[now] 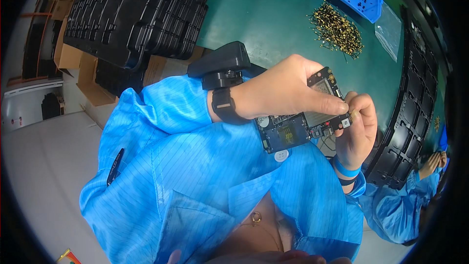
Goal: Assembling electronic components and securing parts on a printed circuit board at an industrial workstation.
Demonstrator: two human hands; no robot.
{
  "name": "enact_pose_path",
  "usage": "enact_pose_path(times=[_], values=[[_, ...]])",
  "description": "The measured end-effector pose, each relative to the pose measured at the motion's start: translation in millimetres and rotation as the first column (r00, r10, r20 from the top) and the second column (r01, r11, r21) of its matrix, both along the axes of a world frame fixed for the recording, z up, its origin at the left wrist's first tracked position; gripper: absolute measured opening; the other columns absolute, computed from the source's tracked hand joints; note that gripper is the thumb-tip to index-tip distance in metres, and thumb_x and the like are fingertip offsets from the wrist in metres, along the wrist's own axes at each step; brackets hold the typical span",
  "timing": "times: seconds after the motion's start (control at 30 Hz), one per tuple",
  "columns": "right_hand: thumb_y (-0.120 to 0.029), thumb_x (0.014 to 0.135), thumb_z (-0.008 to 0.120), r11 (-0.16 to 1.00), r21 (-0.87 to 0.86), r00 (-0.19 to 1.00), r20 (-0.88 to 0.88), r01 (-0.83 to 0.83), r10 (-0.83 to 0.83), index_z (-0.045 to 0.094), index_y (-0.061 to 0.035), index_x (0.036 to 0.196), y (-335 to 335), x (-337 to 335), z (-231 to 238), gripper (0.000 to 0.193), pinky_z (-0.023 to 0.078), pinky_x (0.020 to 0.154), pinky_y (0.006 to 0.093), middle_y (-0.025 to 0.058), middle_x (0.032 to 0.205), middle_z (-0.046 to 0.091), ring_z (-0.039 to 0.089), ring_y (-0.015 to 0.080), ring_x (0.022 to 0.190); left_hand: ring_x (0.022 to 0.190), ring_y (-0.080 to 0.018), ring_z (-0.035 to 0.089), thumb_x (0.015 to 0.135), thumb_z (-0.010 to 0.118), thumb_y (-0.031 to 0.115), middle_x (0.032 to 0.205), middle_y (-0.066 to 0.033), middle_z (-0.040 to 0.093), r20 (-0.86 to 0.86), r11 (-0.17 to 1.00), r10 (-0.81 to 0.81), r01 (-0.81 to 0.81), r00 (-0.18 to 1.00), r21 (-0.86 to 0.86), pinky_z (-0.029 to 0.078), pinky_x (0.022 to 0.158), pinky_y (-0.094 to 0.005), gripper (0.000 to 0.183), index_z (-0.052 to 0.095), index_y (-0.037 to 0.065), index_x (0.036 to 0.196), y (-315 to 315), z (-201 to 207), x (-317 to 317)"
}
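Note:
A black circuit board [287,138] with silver shield plates and small parts is held at a tilt in front of my chest. My left hand [281,88] grips it, with the thumb lying across its face and the fingers hidden behind. At the board's right edge, my right hand [359,124] is closed in a pinch, the thumb and forefinger touching the edge beside my left thumb tip. Whatever sits between those fingertips is too small and covered to make out. A tiny red light shows on the board near its lower right corner.
Beyond my hands, a pile of small black cables with gold ends [337,28] lies on the green table [254,14]. Behind it sits a blue bin [376,7] near a clear plastic bag [388,34]. Black trays stand left [132,14] and right [403,117]. A co-worker's hands [432,164] show far right.

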State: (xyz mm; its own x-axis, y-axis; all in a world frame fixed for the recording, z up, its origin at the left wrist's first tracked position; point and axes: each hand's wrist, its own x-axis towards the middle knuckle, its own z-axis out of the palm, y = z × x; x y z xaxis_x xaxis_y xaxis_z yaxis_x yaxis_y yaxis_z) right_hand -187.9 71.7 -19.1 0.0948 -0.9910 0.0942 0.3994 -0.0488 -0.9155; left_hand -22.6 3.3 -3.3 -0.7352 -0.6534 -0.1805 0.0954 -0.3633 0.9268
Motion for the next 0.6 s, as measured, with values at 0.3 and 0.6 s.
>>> enact_pose_path(times=[0.3,0.6], values=[[-0.014,0.086,0.047,1.0,0.011,1.0,0.018,-0.01,0.009,0.044,-0.0017,0.083,2.0,2.3,-1.3,0.013,0.035,0.05,0.0172,0.005,0.071,0.047,0.044,0.0065,0.052,0.06,0.0001,0.04,0.073,0.069,0.019,0.065,0.0072,0.048,-0.026,0.999,0.01,-0.009,1.0,0.044,0.031,0.05,-0.017,0.024,0.058,0.002,0.087,1.5,2.2,0.6],[-0.012,0.087,0.045,0.994,-0.09,0.994,-0.086,0.059,-0.067,0.043,-0.0008,0.085,4.0,6.4,-1.6,0.011,0.037,0.051,0.019,0.0061,0.072,0.048,0.045,0.0076,0.055,0.057,-0.0002,0.038,0.071,0.071,0.017,0.061,0.0079,0.045,0.054,1.0,0.019,-0.019,0.998,-0.007,0.029,0.048,-0.0175,0.021,0.057,0.003,0.077,2.0,3.1,-0.4]])
